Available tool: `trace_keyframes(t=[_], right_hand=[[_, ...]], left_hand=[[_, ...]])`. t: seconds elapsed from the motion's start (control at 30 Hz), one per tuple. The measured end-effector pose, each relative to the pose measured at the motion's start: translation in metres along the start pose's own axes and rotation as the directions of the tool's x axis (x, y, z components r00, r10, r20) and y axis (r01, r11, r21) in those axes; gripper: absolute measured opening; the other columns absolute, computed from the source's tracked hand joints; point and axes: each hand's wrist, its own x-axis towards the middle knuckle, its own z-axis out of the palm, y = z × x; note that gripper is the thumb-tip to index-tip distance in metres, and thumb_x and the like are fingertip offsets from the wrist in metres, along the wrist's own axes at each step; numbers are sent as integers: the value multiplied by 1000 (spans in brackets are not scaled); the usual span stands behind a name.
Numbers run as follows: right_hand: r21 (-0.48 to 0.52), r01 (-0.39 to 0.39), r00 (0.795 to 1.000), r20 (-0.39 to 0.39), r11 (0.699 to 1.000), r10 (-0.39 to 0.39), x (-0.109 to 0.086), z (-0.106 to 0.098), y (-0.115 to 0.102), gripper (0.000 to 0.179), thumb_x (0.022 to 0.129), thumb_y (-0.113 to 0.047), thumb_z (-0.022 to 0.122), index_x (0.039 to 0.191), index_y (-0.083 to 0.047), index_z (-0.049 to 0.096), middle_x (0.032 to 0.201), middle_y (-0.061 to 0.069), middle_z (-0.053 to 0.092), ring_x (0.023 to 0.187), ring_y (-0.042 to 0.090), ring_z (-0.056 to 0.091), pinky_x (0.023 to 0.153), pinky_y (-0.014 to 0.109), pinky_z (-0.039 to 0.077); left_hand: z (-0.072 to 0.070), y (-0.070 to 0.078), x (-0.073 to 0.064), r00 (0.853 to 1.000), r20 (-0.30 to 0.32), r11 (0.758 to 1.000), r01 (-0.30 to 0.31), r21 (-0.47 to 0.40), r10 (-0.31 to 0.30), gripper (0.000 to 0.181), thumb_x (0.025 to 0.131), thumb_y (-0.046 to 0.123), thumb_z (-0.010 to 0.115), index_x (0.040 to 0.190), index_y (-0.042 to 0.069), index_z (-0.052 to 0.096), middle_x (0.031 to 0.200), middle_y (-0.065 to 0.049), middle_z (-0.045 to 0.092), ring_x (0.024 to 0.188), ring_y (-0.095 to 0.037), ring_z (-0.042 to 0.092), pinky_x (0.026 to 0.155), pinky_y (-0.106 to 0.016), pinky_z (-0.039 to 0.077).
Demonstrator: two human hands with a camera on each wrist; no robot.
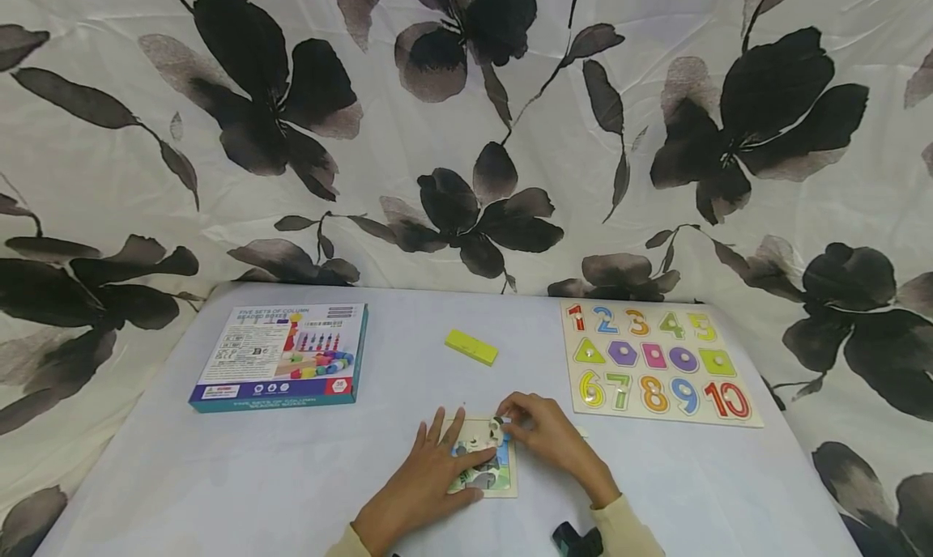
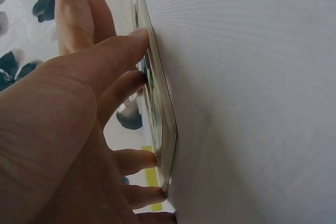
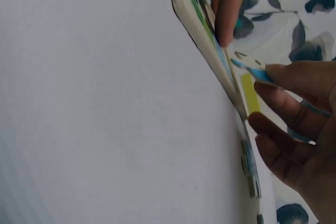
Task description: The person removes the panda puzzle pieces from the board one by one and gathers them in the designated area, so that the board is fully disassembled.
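Observation:
A small jigsaw puzzle board with a pale rim and a printed animal picture lies on the table. My left hand rests across its left side with fingers spread; in the left wrist view the thumb lies at the board's near edge. Over the board's upper right corner, my right hand pinches a puzzle piece between thumb and fingertips. That piece shows blue and white, tilted above the board in the right wrist view. Several loose pieces lie beside the board, mostly hidden by my right hand in the head view.
A yellow block lies behind the board. At back left is a boxed bead set; a number and shape board lies at back right. A black object is by my right sleeve. Floral cloth hangs behind the table.

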Motion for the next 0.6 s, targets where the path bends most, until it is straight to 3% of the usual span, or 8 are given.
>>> trace_keyframes(t=[0.33, 0.47, 0.6], right_hand=[[123, -109, 988, -96, 986, 122, -14, -30, 14, 15, 85, -12, 72, 97, -19, 69, 83, -7, 61, 80, 11, 59, 75, 25, 50], [171, -135, 981, -118, 976, 157, -26, -49, 24, 12, 87, -15, 70, 99, -16, 70, 82, -1, 60, 75, 12, 56, 67, 23, 47], [172, -141, 974, -150, 975, 168, -40, -67, 40, 13, 90, -17, 67, 102, -13, 70, 90, 1, 67, 77, 10, 58, 70, 22, 49]], left_hand=[[-1, 3, 0, 1000, 3, 1000, 14, -6, -14, 53, 87, 51, 63, 137, 40, 51, 157, -21, 18, 142, -51, 8, 107, -68, 18], [-1, 3, -1, 1000, -5, 1000, 12, -2, -12, 53, 87, 51, 63, 137, 40, 51, 157, -21, 18, 142, -51, 9, 108, -67, 18], [0, 2, -1, 1000, -19, 1000, 4, -10, -4, 53, 87, 50, 63, 137, 39, 51, 157, -21, 17, 142, -50, 7, 108, -67, 17]])
